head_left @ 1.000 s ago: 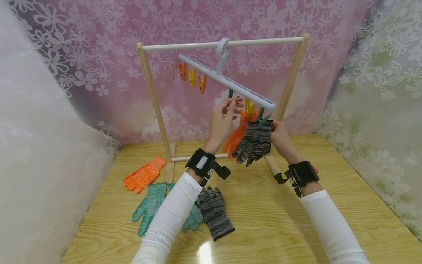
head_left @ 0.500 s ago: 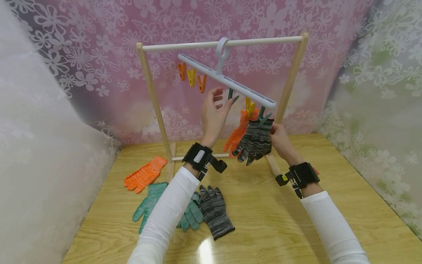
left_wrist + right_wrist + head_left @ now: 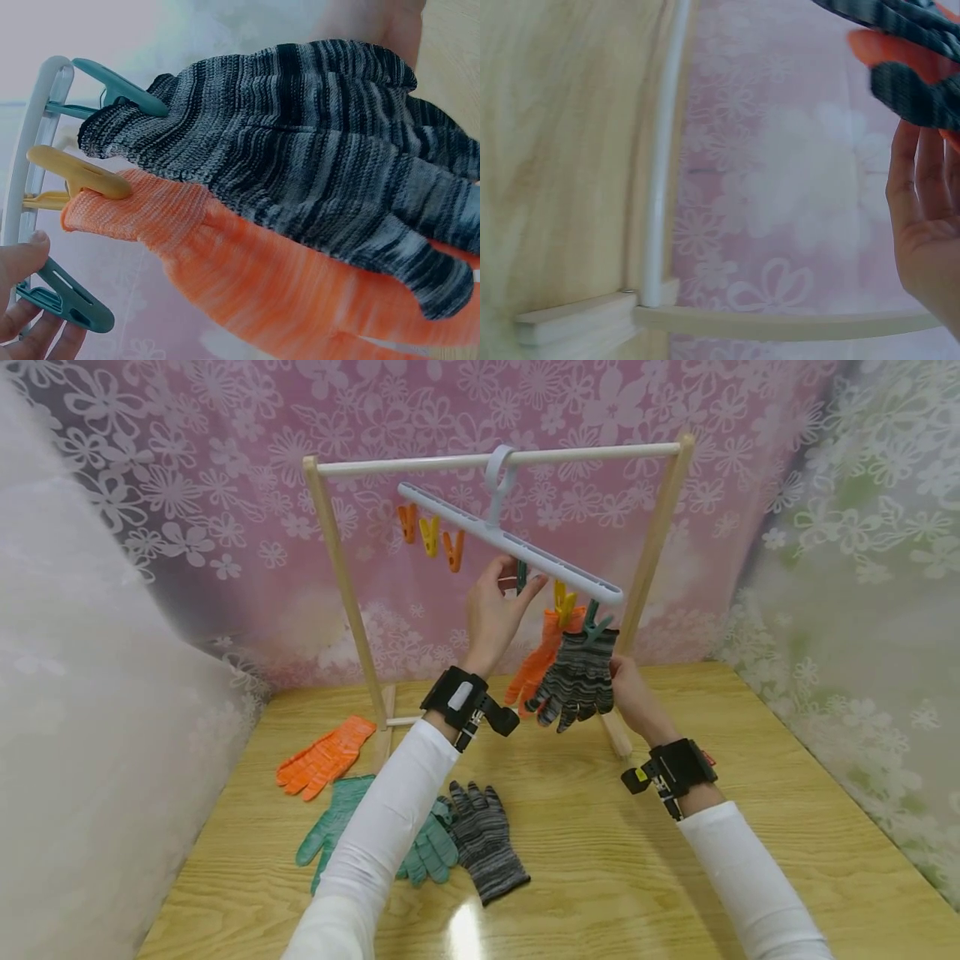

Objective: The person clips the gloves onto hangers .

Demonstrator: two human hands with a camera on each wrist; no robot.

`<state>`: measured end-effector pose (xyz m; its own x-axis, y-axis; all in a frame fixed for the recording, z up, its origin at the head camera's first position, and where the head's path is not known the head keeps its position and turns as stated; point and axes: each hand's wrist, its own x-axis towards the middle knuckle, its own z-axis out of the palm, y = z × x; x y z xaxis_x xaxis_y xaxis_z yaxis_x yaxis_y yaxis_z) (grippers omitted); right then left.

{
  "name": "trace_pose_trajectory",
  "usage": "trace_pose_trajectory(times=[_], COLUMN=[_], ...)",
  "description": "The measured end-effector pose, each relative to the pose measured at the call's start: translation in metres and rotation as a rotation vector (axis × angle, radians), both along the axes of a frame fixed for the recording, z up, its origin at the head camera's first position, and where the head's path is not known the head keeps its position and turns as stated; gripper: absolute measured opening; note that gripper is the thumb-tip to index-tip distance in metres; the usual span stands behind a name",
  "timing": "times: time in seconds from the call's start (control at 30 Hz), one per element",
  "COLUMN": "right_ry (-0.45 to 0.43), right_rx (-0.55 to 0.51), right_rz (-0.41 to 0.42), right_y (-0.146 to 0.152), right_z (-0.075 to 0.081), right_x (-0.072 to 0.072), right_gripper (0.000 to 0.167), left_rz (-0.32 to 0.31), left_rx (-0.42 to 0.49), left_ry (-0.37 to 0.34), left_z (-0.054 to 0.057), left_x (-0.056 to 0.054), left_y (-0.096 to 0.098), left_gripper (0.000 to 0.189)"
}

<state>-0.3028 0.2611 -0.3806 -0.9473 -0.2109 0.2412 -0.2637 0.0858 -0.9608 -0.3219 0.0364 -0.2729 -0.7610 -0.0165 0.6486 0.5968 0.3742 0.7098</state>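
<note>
My left hand (image 3: 491, 618) pinches a dark green clothespin (image 3: 79, 300) under the light grey hanger (image 3: 555, 564), thumb on one side and fingers on the other. No glove hangs from that pin. Beside it a yellow clothespin (image 3: 79, 172) bites the cuff of an orange knit glove (image 3: 247, 262). At the hanger's near end, another green clothespin (image 3: 124, 90) clamps a black-and-grey striped glove (image 3: 581, 672), fingers down. My right hand (image 3: 641, 697) is at that glove's right side, its fingers (image 3: 930, 180) extended and partly hidden behind the knit.
A wooden rack with a white top bar (image 3: 420, 463) carries the hanger. Orange and yellow clothespins (image 3: 429, 537) hang at its far end. On the table (image 3: 585, 860) lie an orange glove (image 3: 326, 758), green gloves (image 3: 341, 814), partly under my left sleeve, and a striped glove (image 3: 487, 843).
My left hand moved left off the hanging gloves, then took hold of the green clothespin. My right hand slipped slightly lower along the striped glove's side.
</note>
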Motion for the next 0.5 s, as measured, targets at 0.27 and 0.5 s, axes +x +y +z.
trace_pose_trajectory(times=[0.27, 0.5], right_ry=[-0.038, -0.035], right_rx=[0.071, 0.283], right_rz=[0.017, 0.138], right_y=[0.006, -0.001], right_z=[-0.040, -0.066], right_x=[0.006, 0.025], right_gripper=[0.027, 0.040], left_rz=[-0.028, -0.044], left_rx=[0.025, 0.039], left_ry=[-0.004, -0.009], left_z=[-0.001, -0.001], left_x=[0.000, 0.000], left_y=[0.000, -0.002], left_gripper=[0.034, 0.035])
